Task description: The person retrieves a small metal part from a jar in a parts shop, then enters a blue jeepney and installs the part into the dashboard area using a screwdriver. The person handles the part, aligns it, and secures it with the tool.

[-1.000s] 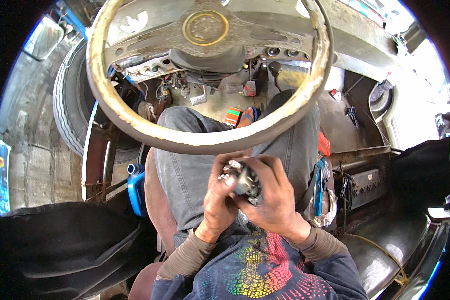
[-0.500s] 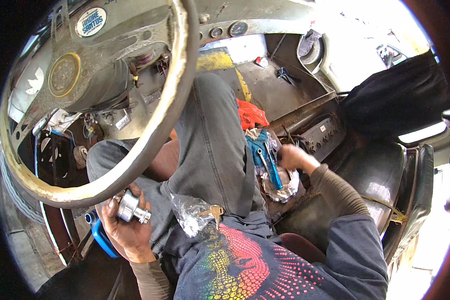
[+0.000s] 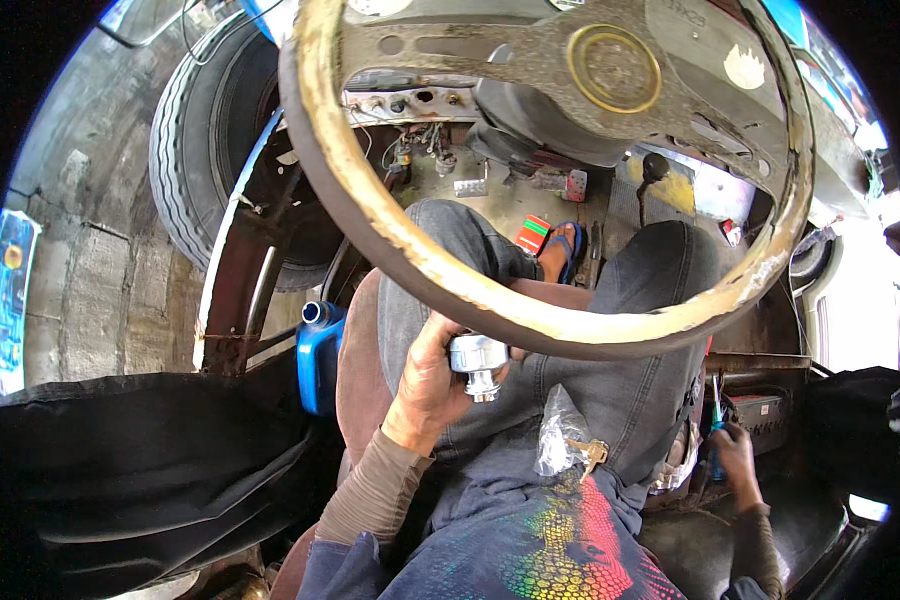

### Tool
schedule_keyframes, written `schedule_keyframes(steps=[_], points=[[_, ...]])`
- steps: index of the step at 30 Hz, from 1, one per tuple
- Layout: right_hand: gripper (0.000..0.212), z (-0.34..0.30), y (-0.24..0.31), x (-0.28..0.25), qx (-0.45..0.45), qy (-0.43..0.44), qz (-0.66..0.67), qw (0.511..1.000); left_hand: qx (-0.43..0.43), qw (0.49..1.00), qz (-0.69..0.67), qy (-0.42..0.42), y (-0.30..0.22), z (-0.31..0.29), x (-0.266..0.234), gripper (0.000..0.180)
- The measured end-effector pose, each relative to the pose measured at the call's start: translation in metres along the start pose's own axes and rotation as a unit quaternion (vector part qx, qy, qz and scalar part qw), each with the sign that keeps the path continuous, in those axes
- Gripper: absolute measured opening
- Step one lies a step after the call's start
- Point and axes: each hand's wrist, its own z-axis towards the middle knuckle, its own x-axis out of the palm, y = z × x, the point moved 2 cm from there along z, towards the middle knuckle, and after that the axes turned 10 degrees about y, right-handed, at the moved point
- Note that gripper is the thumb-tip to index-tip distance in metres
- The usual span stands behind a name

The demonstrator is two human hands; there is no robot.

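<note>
My left hand (image 3: pixel 425 385) is closed round a chrome cylindrical part (image 3: pixel 478 362) with a narrower stepped end, held over my left thigh just below the steering wheel rim. Low at my right side, my right hand (image 3: pixel 738 460) is closed on a blue-handled screwdriver (image 3: pixel 717 440), its shaft pointing up. The fingers' far side is hidden. On my lap lies a crumpled clear plastic bag (image 3: pixel 560 435), and beside it a brass-coloured key (image 3: pixel 595 455). Part of a pale crumpled wrapping (image 3: pixel 678 460) shows next to my right thigh.
A worn steering wheel (image 3: pixel 560 325) arches over my legs. To the left stand a blue jug (image 3: pixel 320 365) and a large tire (image 3: pixel 205 150). A red and green box (image 3: pixel 533 233) lies by my foot, near the pedals (image 3: pixel 570 185). The gear lever (image 3: pixel 653 170) rises ahead.
The view has swung left. My right hand, over the tools beside the seat before, now grips the screwdriver. My left hand still holds the chrome part.
</note>
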Motion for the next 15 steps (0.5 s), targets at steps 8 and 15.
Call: schedule_keyframes(steps=[8,15], points=[[0.051,-0.173,0.247,-0.007,-0.269,0.224,-0.010,0.937,-0.001,0.994,0.101,0.045,-0.042,-0.005,-0.004,0.032],[0.040,-0.160,0.323,0.069,-0.509,0.115,-0.028,0.853,0.013,0.946,0.323,0.032,-0.054,-0.009,0.001,0.032]])
